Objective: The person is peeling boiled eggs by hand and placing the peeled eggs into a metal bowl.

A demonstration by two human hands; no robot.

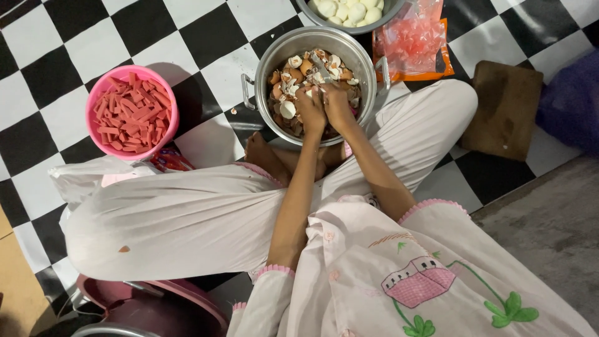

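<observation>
- Checkered black-and-white floor [206,25] carries everything; head view only, looking down on a person sitting cross-legged in pale clothes.
- Steel pot [274,56] sits on the floor just past the crossed legs, near the top middle of the view, filled with brown and white eggshells [288,110].
- Left hand [310,109] and right hand [337,105] are both down inside the pot, touching each other over the shells.
- Grip: fingers of both hands curl together around something small, likely an egg being peeled; the thing itself is hidden by the fingers, so cannot tell what exactly is pinched.
- Second bowl [387,12] at the top edge, just behind the pot, holds white peeled eggs [346,10].
- Pink bowl [93,100] to the left of the pot, well apart from the hands, full of red sausage strips [134,112].
- Red-orange plastic bag [412,40] lies right of the pot, touching or almost touching its handle.
- Brown wooden board [506,109] sits on the floor at the right; a purple shape fills the right edge, too blurred to tell.
- Dark red lidded pot [156,306] at the bottom left, beside the person's knee.
- Risks, as judgement: shell bits may stick to the egg and end up in the peeled-egg bowl; a wet egg could slip from the fingers into the shell pile; a knee shifting could nudge the pot, since it stands right against the legs.
</observation>
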